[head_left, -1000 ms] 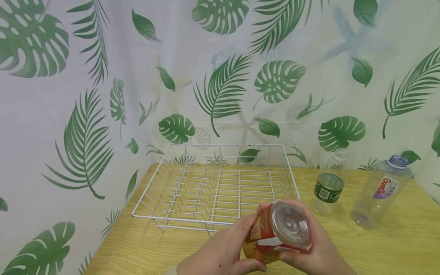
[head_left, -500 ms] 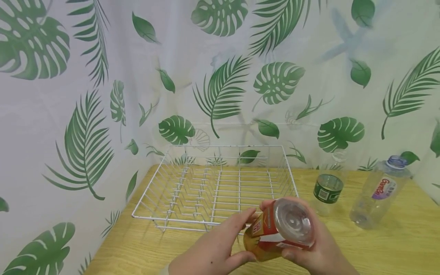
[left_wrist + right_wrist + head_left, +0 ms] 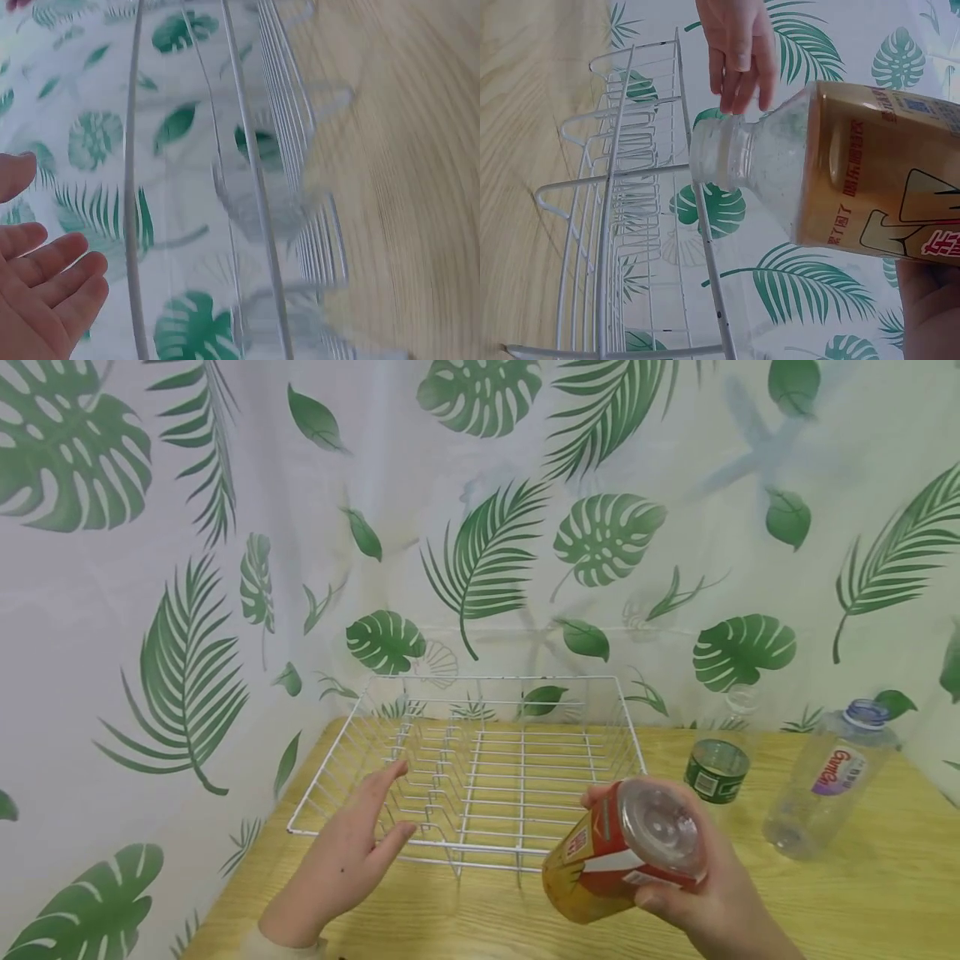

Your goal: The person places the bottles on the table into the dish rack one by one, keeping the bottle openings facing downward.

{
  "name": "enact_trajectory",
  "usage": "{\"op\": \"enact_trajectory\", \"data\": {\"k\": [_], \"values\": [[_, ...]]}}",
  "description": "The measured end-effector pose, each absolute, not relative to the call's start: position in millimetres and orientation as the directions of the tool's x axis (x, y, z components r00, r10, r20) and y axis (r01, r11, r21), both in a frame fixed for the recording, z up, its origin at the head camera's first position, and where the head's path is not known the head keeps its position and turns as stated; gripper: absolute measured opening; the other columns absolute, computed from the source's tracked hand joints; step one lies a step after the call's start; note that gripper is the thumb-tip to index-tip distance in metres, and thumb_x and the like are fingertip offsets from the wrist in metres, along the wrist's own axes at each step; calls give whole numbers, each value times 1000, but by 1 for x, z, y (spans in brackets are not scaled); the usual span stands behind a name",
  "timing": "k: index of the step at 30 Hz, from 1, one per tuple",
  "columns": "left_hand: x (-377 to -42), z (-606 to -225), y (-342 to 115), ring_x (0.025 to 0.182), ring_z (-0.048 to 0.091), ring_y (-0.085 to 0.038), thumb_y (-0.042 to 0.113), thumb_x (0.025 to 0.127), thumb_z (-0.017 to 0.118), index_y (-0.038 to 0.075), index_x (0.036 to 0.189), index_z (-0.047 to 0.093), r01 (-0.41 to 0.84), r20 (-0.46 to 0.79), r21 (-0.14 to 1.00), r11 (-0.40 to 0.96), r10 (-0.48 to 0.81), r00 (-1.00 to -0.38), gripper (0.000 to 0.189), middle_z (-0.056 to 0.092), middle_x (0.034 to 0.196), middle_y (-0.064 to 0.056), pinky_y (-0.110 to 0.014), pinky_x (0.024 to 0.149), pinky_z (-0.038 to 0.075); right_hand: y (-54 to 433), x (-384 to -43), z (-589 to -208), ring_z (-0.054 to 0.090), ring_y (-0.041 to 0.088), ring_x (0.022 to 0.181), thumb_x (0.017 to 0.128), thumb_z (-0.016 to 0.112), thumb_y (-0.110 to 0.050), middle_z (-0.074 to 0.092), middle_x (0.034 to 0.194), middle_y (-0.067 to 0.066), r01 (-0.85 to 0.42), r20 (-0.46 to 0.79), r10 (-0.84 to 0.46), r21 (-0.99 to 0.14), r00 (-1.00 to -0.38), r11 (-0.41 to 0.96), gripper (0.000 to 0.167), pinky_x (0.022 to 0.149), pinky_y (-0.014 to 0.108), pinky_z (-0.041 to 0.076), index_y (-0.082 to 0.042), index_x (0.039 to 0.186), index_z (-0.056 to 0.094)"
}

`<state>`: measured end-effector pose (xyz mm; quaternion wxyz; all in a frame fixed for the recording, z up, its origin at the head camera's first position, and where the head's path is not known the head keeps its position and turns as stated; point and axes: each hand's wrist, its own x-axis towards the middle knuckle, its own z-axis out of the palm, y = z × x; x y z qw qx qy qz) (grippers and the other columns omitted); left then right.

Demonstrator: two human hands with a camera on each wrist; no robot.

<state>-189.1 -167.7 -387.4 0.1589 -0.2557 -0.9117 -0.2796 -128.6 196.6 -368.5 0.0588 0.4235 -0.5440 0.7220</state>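
Observation:
A plastic drink bottle (image 3: pixel 592 868) with a red and gold label is gripped by my right hand (image 3: pixel 716 885), its base tilted up towards me. The right wrist view shows the bottle (image 3: pixel 885 169) by its label and clear neck; I see no coloured cap on it. My left hand (image 3: pixel 348 847) is apart from the bottle, over the front left of a white wire rack (image 3: pixel 487 846). Its fingers are extended and hold nothing; the left wrist view also shows the left hand (image 3: pixel 45 289) with a bare palm beside the rack's wires.
Two clear bottles stand at the right of the wooden table (image 3: pixel 465 918): one with a green label (image 3: pixel 717 770), one with a purple-and-red label (image 3: pixel 832 777) and bluish neck. A leaf-patterned curtain (image 3: pixel 510 468) hangs behind and at the left.
My left hand has let go of the bottle and moved left, over the rack's front. My right hand still holds the bottle, slightly further right.

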Motion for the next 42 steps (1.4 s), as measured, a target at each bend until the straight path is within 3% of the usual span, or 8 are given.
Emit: {"op": "enact_trajectory", "data": {"k": [1,6,7,13,18,25,34,42], "values": [[-192,-388,-176,124,58,-30,29,102,63,12,159,29,533,439,426,731,348,-828,68,43,156,-10,-55,101,48,197,-129,-368,48,36,134,97,64,1,43,148,31,-543,675,-371,-736,-638,-404,66,102,41,50,10,150,24],[-206,-385,-217,130,50,-43,25,105,56,3,158,27,387,401,508,770,187,-897,64,36,157,-23,-65,102,42,201,-129,-365,48,36,134,98,63,1,43,148,31,-553,675,-343,-735,-653,-393,67,100,42,52,9,150,23],[-208,-385,-225,138,37,-49,26,106,54,2,158,26,358,385,529,769,158,-909,63,35,156,-25,-68,104,38,201,-129,-364,49,36,134,98,63,1,43,148,30,-554,670,-337,-740,-662,-381,66,99,42,52,9,150,23],[-218,-399,-259,143,30,-48,32,109,46,0,160,17,207,206,727,655,79,-975,67,26,160,-27,-62,113,31,205,-130,-364,50,33,133,98,63,1,46,148,28,-554,656,-317,-752,-686,-358,66,99,41,53,8,151,25],[-223,-417,-271,149,21,-43,10,108,39,-3,160,13,146,107,847,511,104,-989,59,19,163,-25,-58,118,21,208,-134,-365,49,34,134,97,64,2,46,147,29,-569,686,-311,-724,-658,-390,66,100,39,51,10,149,26],[-226,-428,-276,145,30,-42,5,108,32,-1,161,14,119,76,917,380,127,-989,56,29,160,-26,-56,118,21,213,-136,-366,49,34,134,97,64,1,46,148,30,-567,678,-302,-730,-670,-381,65,101,38,51,10,149,26],[-229,-442,-276,145,29,-39,-1,106,26,-3,160,11,171,133,968,186,198,-971,56,27,160,-26,-15,105,36,216,-136,-362,51,32,133,95,67,1,47,148,28,-564,650,-284,-756,-705,-332,66,98,38,53,8,149,29],[-228,-446,-275,145,29,-34,6,110,29,0,161,14,146,129,985,92,173,-977,54,27,162,-20,-19,108,35,212,-142,-345,52,30,129,93,69,4,48,147,26,-619,682,-274,-731,-678,-287,68,95,36,55,9,149,29]]}}
